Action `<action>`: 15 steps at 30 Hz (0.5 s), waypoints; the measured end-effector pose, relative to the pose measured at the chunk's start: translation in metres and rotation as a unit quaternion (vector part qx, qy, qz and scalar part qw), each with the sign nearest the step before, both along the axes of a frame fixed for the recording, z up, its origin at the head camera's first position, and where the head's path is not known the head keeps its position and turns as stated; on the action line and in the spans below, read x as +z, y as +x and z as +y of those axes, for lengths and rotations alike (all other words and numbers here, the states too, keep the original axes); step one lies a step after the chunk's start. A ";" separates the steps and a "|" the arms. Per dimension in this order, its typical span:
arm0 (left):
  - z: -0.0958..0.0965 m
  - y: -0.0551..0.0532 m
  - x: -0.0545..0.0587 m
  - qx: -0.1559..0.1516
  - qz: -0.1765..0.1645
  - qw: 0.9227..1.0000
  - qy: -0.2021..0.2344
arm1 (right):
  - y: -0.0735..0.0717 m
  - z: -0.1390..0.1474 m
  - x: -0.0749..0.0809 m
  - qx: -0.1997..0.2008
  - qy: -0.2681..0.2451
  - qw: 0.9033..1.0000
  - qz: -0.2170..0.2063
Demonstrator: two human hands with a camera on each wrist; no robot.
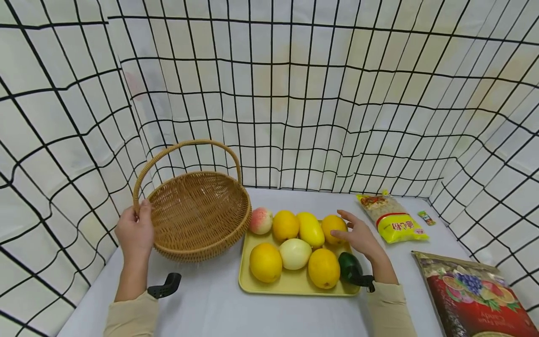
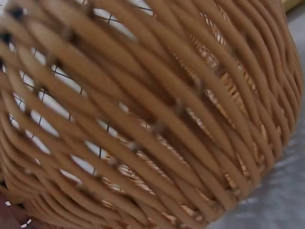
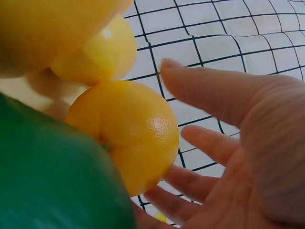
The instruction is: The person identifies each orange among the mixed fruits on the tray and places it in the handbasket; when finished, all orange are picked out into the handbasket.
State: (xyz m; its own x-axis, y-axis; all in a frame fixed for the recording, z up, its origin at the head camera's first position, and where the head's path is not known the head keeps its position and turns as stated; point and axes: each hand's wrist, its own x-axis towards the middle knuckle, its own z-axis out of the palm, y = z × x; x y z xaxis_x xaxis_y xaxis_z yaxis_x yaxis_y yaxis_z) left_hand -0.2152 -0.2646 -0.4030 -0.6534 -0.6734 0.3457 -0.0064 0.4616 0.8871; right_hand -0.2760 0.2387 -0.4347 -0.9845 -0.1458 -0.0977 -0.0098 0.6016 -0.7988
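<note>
My left hand (image 1: 135, 230) grips the wicker basket (image 1: 200, 213) at the base of its tall looped handle (image 1: 191, 142). The basket is tilted, its opening facing me, and its woven side (image 2: 157, 114) fills the left wrist view. At the tray's back right corner, my right hand (image 1: 358, 234) reaches around an orange (image 1: 334, 228) with fingers spread. In the right wrist view the thumb stands apart from this orange (image 3: 126, 136), while the other fingertips are right at its far lower side. A dark green fruit or vegetable (image 1: 349, 267) lies nearer me on the tray.
A yellow tray (image 1: 290, 290) also bears a peach (image 1: 261, 221), a yellow mango-like fruit (image 1: 310, 229), a pale green round fruit (image 1: 295, 254) and several more oranges (image 1: 265, 262). Rightward lie a yellow food bag (image 1: 393, 220), a small packet (image 1: 426, 217) and a red candy bag (image 1: 480, 297). Gridded cloth walls (image 1: 290, 93) surround the table.
</note>
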 end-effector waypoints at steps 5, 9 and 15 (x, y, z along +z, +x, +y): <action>-0.004 0.001 -0.005 -0.018 -0.005 1.000 0.010 | -0.002 -0.001 -0.007 0.014 0.018 1.000 0.005; -0.007 0.000 -0.008 -0.023 -0.007 1.000 0.012 | -0.003 -0.003 -0.010 0.011 0.031 0.999 0.005; -0.009 -0.003 -0.013 -0.037 -0.009 0.999 0.019 | 0.000 -0.004 -0.011 0.006 0.039 0.999 0.007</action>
State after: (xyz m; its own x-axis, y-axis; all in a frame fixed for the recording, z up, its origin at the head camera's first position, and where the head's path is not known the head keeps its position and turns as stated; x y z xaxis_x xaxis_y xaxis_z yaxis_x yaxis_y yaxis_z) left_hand -0.2180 -0.2736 -0.4157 -0.7079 -0.6354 0.3085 0.0112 0.4266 0.9044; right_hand -0.2763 0.2342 -0.4457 -0.9843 -0.1493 -0.0947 -0.0284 0.6621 -0.7489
